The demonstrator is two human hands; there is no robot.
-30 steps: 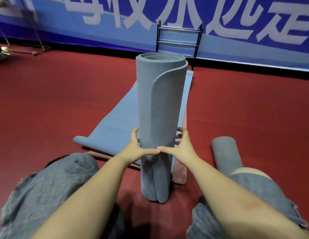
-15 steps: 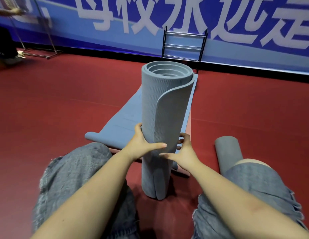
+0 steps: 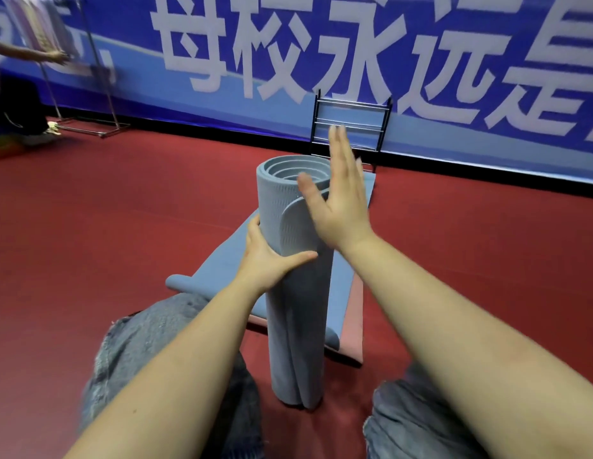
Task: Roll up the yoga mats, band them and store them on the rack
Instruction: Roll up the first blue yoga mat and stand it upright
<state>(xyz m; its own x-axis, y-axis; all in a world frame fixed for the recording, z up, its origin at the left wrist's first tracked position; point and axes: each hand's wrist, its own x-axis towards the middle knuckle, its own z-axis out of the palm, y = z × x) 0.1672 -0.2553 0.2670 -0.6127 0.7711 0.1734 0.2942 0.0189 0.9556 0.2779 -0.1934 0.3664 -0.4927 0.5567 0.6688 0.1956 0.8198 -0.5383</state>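
Note:
A rolled grey-blue yoga mat (image 3: 295,332) stands upright on the red floor between my knees. My left hand (image 3: 265,260) grips its middle from the left, thumb across the front and fingers behind. My right hand (image 3: 341,197) is raised near the roll's top, fingers straight, palm over the loose outer flap. Behind the roll another blue mat (image 3: 222,263) lies flat on a pink mat (image 3: 353,329). The black metal rack (image 3: 349,124) stands by the far wall.
A blue banner with large white characters covers the wall (image 3: 454,77). At the far left a person's arm (image 3: 27,53) reaches toward a metal clothes stand (image 3: 89,91). My knees in grey denim (image 3: 139,356) flank the roll.
My right hand has left the roll's middle and risen to its top, fingers now straight. My left hand stays gripping the middle. The view has tilted up and the second roll at the right is out of view.

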